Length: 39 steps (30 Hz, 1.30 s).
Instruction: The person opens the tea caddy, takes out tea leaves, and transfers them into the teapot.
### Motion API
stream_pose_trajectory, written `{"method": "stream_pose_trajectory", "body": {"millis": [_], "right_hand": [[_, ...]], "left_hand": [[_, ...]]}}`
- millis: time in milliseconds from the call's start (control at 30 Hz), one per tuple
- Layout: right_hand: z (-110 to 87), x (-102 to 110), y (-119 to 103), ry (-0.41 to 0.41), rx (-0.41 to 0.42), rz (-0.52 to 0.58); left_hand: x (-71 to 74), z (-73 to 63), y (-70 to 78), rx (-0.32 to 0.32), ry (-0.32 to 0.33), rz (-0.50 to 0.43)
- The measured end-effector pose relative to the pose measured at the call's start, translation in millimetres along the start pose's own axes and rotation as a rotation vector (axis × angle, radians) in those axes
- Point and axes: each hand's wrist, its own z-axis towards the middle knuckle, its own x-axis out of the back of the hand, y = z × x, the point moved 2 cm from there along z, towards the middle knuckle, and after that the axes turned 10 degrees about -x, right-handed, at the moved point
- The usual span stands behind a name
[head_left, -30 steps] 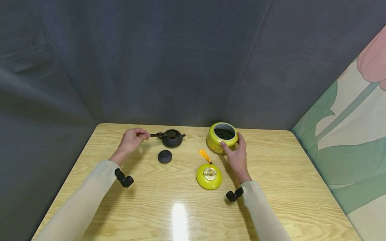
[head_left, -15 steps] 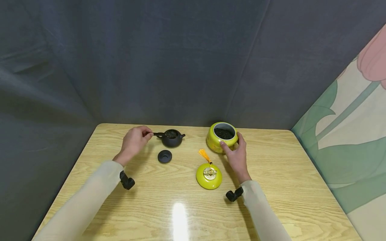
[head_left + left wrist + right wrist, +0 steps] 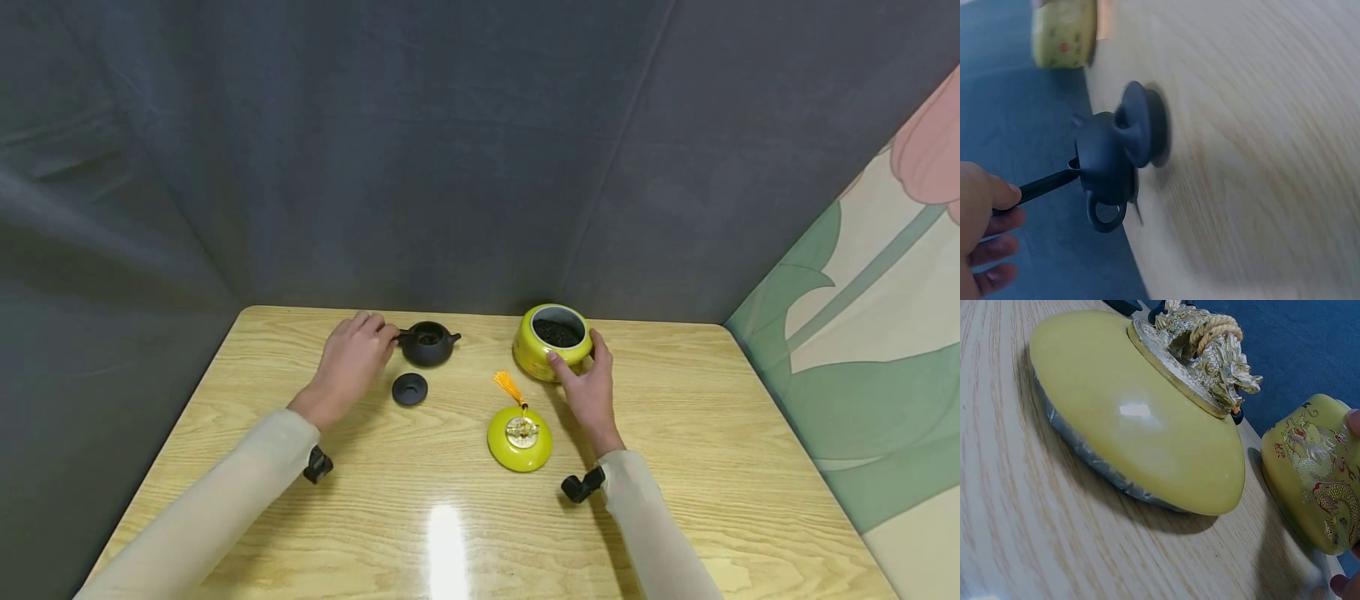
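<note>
My left hand (image 3: 351,362) pinches the handle of a dark tea scoop (image 3: 1047,185) between thumb and fingers. The scoop's far end reaches the open mouth of a small black teapot (image 3: 427,350), and dark tea leaves show faintly there. In front of the teapot lies its round black lid (image 3: 410,389). My right hand (image 3: 588,392) grips a yellow tea jar (image 3: 528,357), thumb on the near wall and fingers round the right side. Dark tea leaves (image 3: 557,333) lie inside this uncovered jar. A dragon pattern shows on its wall in the right wrist view.
The yellow jar lid (image 3: 504,446), with a gold dragon knob (image 3: 1210,356) and orange tassel (image 3: 508,384), lies on the wooden table (image 3: 375,517) between the forearms. A grey curtain (image 3: 450,167) hangs behind the table, a flower-patterned cloth (image 3: 870,375) at the right.
My left hand has moved right toward the teapot and turned its back upward, tilting the scoop. Leaves seen at the teapot's mouth earlier now show less. The right hand and jar stay still.
</note>
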Motion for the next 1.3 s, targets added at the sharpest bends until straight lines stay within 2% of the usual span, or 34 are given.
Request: {"method": "stream_pose_trajectory", "body": {"millis": [133, 233, 400, 467, 567, 833, 967, 1033, 1133, 1300], "right_hand": [[0.3, 0, 1, -0.003, 0.001, 0.000], [0.1, 0, 1, -0.003, 0.000, 0.000], [-0.6, -1, 1, -0.002, -0.006, 0.000], [-0.8, 0, 1, -0.001, -0.007, 0.004], [-1.0, 0, 1, 0.001, -0.005, 0.011], [-1.0, -1, 2, 0.005, -0.003, 0.008], [-0.9, -1, 3, 0.002, 0.000, 0.013], [-0.7, -1, 2, 0.001, 0.002, 0.015], [-0.3, -1, 1, 0.001, 0.004, 0.014], [-0.3, -1, 0, 0.002, 0.005, 0.012]], "left_hand": [[2.1, 0.0, 10.0, -0.102, -0.046, 0.119], [3.1, -0.1, 12.3, -0.122, -0.067, 0.156], [6.1, -0.4, 4.2, -0.096, 0.024, 0.131], [7.5, -0.5, -0.4, -0.070, 0.066, 0.093], [8.6, -1.2, -7.1, 0.001, 0.082, 0.009], [6.7, -6.2, -24.3, 0.320, -0.012, -0.288], [4.4, -10.4, -31.5, 0.432, -0.061, -0.379], [4.1, -11.6, -33.1, 0.452, -0.066, -0.400], [2.9, -12.5, -32.7, 0.441, -0.038, -0.406], [-2.8, -13.8, -26.3, 0.333, 0.053, -0.352]]}}
